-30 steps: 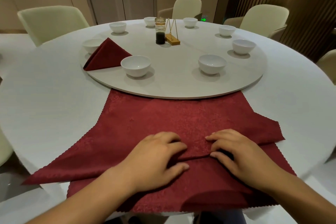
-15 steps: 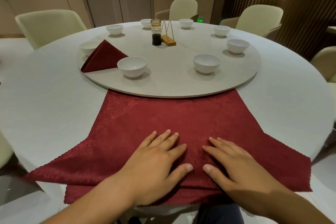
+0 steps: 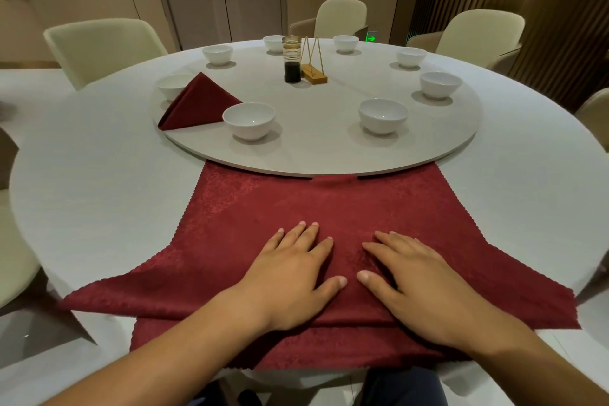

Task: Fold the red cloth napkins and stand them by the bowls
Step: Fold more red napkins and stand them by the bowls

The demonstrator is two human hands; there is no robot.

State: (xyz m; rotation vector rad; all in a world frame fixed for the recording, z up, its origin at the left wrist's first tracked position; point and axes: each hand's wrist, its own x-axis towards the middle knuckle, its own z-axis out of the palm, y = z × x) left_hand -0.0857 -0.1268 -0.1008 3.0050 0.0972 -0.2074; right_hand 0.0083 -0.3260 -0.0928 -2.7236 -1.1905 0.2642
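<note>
Now left grip and right grip, fingers straight, press the napkin's first fold flat (seemingly); next, probably lift a corner.

big round white surface, pale turntable parked in the middle, red napkin spread flat at the near edge, far side meeting the turntable rim, near side drooping over the edge, white bowls and a folded red napkin up on the turntable
</note>
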